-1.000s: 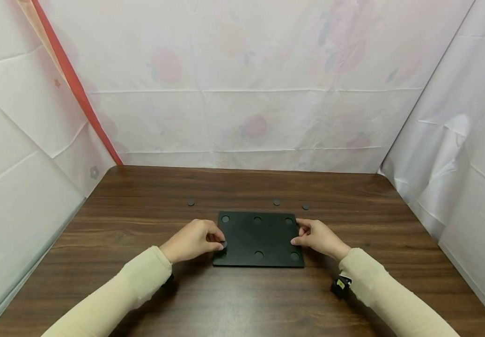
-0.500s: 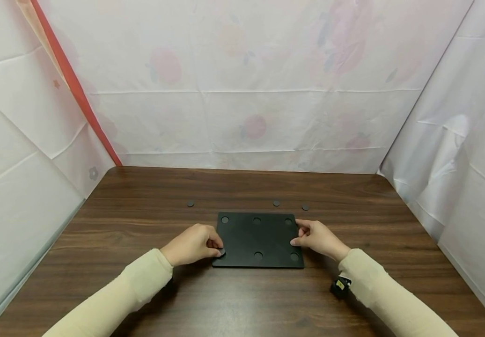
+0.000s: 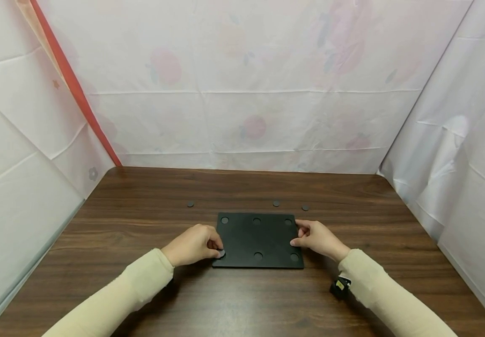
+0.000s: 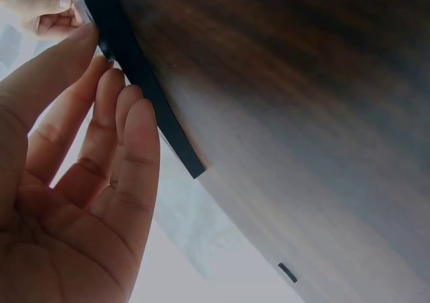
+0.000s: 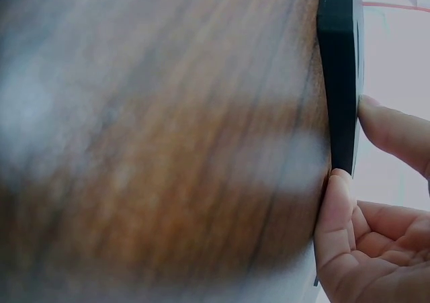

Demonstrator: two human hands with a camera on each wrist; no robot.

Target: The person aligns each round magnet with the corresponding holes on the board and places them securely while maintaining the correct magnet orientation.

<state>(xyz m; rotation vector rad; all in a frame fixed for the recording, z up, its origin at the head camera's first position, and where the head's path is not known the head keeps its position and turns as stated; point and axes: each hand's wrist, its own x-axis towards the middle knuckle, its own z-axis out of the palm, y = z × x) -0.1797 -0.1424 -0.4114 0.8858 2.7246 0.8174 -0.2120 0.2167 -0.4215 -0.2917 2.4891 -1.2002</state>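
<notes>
A flat black rectangular board (image 3: 242, 239) with round recesses along its front and back edges lies on the table. At its front left corner my left hand (image 3: 194, 244) pinches a small dark disc (image 3: 222, 253) by its edge, at the recess there; whether the disc is seated cannot be seen. My right hand (image 3: 320, 238) holds the board's right side, thumb on top and a fingertip against the edge, which the right wrist view shows as a thick black side (image 5: 340, 74). In the left wrist view, fingers largely cover the disc.
Behind the board lie three loose dark discs: a left one (image 3: 190, 204), a middle one (image 3: 276, 203) and a right one (image 3: 305, 208). The brown wooden table (image 3: 141, 187) ends at a pale curtain (image 3: 225, 117) at the back.
My left hand has brought the disc down and toward the front left recess of the board, then hardly moved. The right hand stays on the board's right side.
</notes>
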